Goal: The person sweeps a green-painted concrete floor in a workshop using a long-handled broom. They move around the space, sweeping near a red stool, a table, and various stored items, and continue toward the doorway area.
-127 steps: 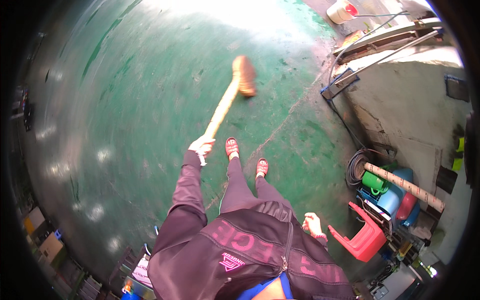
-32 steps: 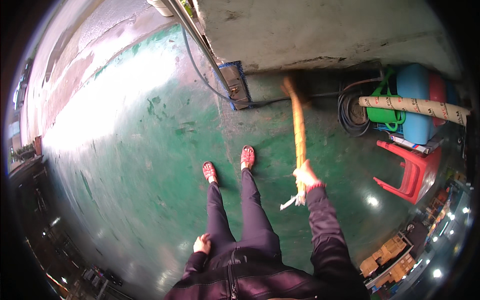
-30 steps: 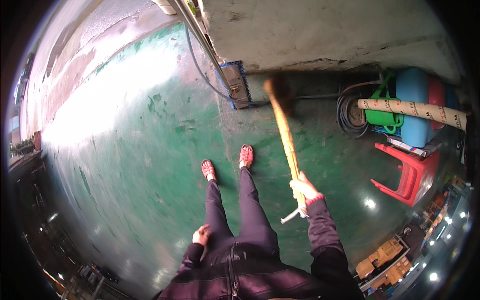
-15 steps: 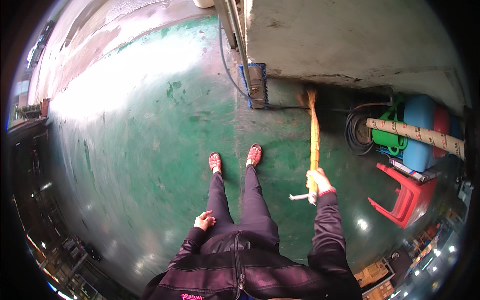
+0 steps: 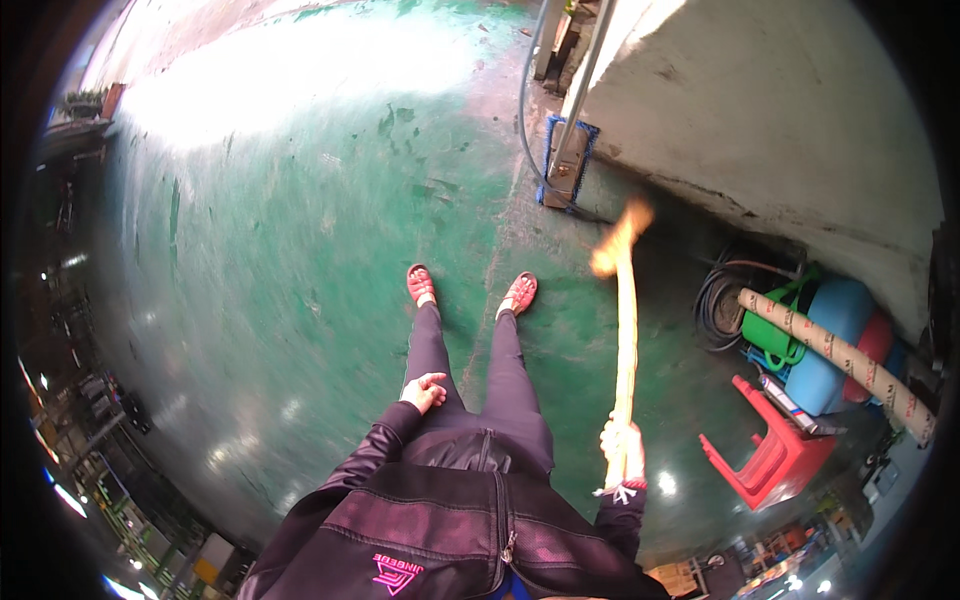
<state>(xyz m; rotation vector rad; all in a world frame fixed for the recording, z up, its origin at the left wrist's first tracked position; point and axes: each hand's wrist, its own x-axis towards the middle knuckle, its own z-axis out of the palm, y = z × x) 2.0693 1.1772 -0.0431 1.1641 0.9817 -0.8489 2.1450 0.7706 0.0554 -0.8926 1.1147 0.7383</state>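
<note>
My right hand [image 5: 622,446] is wrapped round the yellow handle of a broom [image 5: 626,340] on my right side. The broom stretches away from me, and its straw head [image 5: 622,238], blurred by motion, fans out over the green floor. A white string hangs at the handle's near end, by my right wrist. My left hand [image 5: 425,392] hovers in front of my left thigh, with nothing in it and its fingers loosely bent and apart. Both feet, in red sandals [image 5: 519,291], stand on the floor.
A flat mop [image 5: 567,165] with blue fringe leans by the grey wall [image 5: 770,110]. To the right are a coiled hose [image 5: 722,305], a green watering can [image 5: 775,335], a cardboard tube [image 5: 840,350], a blue plastic item [image 5: 825,378] and a tipped red stool [image 5: 770,455].
The broom head has come away from the wall toward me, and my right hand has drawn back nearer my body. My view has turned, so the wall and mop sit further right.
</note>
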